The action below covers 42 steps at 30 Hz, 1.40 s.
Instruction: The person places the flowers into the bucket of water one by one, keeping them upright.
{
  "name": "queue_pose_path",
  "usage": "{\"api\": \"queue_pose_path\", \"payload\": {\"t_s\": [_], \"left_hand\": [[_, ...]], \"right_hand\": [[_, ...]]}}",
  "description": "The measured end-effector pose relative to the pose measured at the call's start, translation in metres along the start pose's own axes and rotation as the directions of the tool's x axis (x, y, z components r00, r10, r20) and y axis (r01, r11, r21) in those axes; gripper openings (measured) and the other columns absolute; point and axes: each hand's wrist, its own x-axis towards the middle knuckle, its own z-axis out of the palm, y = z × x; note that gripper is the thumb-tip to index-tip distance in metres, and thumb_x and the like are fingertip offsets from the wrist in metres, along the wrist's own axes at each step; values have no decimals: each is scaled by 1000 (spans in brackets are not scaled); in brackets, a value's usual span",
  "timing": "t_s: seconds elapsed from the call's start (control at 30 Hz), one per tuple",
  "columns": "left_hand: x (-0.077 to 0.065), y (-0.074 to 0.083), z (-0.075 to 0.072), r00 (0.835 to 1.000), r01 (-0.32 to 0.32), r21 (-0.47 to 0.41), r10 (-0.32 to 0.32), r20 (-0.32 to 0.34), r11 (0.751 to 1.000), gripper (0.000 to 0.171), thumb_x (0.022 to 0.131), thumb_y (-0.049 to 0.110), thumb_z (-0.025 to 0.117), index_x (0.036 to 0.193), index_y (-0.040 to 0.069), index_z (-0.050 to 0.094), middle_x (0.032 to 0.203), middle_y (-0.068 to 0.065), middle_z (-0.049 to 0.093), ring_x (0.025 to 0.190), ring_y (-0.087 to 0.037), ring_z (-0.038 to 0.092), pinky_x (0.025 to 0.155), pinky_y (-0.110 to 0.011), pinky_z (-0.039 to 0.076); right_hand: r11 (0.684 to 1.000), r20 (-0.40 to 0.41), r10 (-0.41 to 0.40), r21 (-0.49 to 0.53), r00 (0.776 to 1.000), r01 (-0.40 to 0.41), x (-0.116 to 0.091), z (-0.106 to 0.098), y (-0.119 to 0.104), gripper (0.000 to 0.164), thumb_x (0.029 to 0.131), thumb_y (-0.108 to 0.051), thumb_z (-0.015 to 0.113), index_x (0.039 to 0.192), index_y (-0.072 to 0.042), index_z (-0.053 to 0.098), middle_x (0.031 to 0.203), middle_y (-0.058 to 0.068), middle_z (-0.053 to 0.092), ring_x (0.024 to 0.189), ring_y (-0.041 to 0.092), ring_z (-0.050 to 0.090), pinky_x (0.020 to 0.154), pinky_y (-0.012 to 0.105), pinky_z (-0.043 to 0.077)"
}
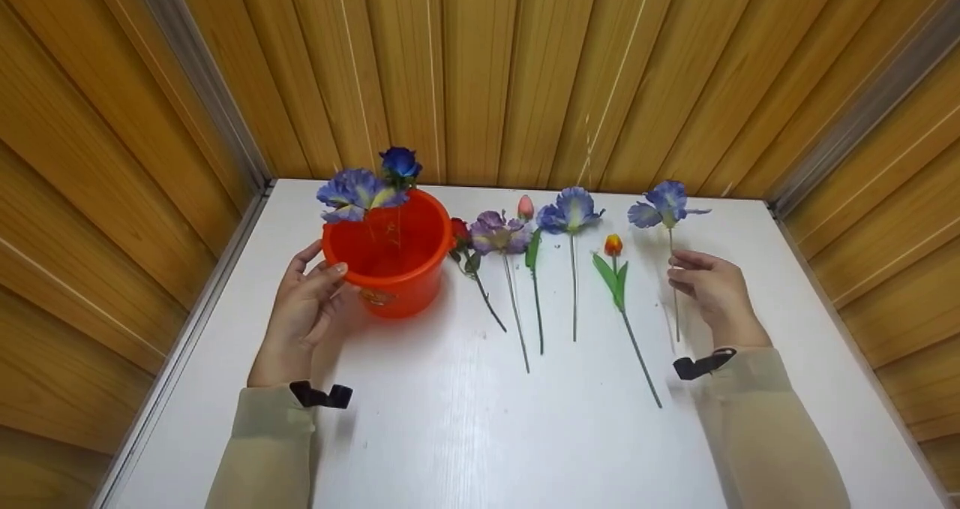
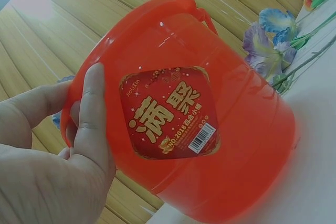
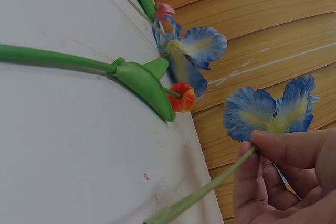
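Note:
My left hand (image 1: pixel 300 310) grips the rim of a red plastic bucket (image 1: pixel 409 295) at the table's left. A blue iris (image 1: pixel 356 192) and a dark blue rose (image 1: pixel 400 162) stand in the bucket, heads above its rim. My right hand (image 1: pixel 712 291) pinches the thin stem of another blue iris (image 1: pixel 666 204) between thumb and fingers. In the right wrist view, that iris's head (image 3: pixel 270 111) is just beyond the fingertips. The left wrist view shows a red label (image 2: pixel 170 114) with gold lettering on the bucket's side.
Between the hands, on the white table (image 1: pixel 450 426), lie a red rose (image 1: pixel 460 231), a purple iris (image 1: pixel 499 233), a pink tulip (image 1: pixel 526 208), a blue iris (image 1: pixel 572 212) and an orange tulip (image 1: pixel 613 245). Wood-patterned walls (image 1: pixel 480 73) enclose the back and sides.

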Motion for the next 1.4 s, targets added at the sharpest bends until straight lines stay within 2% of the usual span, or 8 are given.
{"api": "queue_pose_path", "payload": {"t_s": [0.2,0.33,0.5,0.63,0.8,1.07,1.23,1.4], "left_hand": [[-2,2,-1,1000,4,12,-4,-9,1000,62,107,1,74,158,24,47,143,-12,64,105,-19,82,87,-30,72],[-2,3,-1,1000,5,13,-5,-3,1000,64,107,1,75,159,24,45,148,-13,62,106,-19,82,89,-31,72],[-2,3,-1,1000,-9,5,9,1,1000,64,106,0,76,158,23,46,143,-13,65,100,-17,82,88,-32,72],[-1,2,-1,1000,-27,-4,27,11,1000,63,107,-1,74,158,23,46,141,-15,65,95,-16,82,85,-31,73],[0,0,-1,1000,-23,-13,23,15,1000,63,107,-2,73,158,22,45,142,-17,65,92,-16,84,81,-29,72],[-1,1,1,1000,7,-9,-7,-1,1000,65,107,-1,74,160,24,44,145,-12,64,103,-18,83,88,-29,72],[-2,2,2,1000,27,11,-27,-8,1000,67,108,1,73,163,25,42,151,-10,61,115,-22,82,91,-30,72],[-1,2,2,999,35,9,-35,-3,999,68,108,2,74,164,25,43,150,-9,62,118,-24,80,92,-30,71]], "right_hand": [[995,13,-18,93,1000,17,-5,5,-13,35,105,1,76,135,-16,72,106,-16,79,107,7,75,91,16,67],[991,8,-27,129,1000,26,-9,7,-22,32,103,1,80,127,-20,75,107,-14,80,108,9,76,91,17,67],[984,24,-63,168,998,58,-12,11,-33,31,103,4,78,119,-21,78,107,-12,80,104,9,76,90,18,68],[973,57,-100,215,993,86,-15,15,-42,31,102,7,77,119,-20,79,111,-8,79,99,9,76,90,20,68],[969,93,-95,239,991,70,-19,20,-52,31,103,5,77,123,-19,78,118,-5,77,102,11,76,91,21,68],[947,159,-115,315,981,60,-23,26,-65,31,99,4,83,121,-17,80,115,-3,77,102,12,74,91,24,67],[932,180,-119,359,976,47,-27,30,-74,32,100,7,81,122,-16,79,112,-3,77,100,13,73,91,26,67],[939,169,-111,340,979,47,-29,38,-80,35,100,7,80,126,-17,78,114,-5,76,105,13,70,92,25,66]]}}
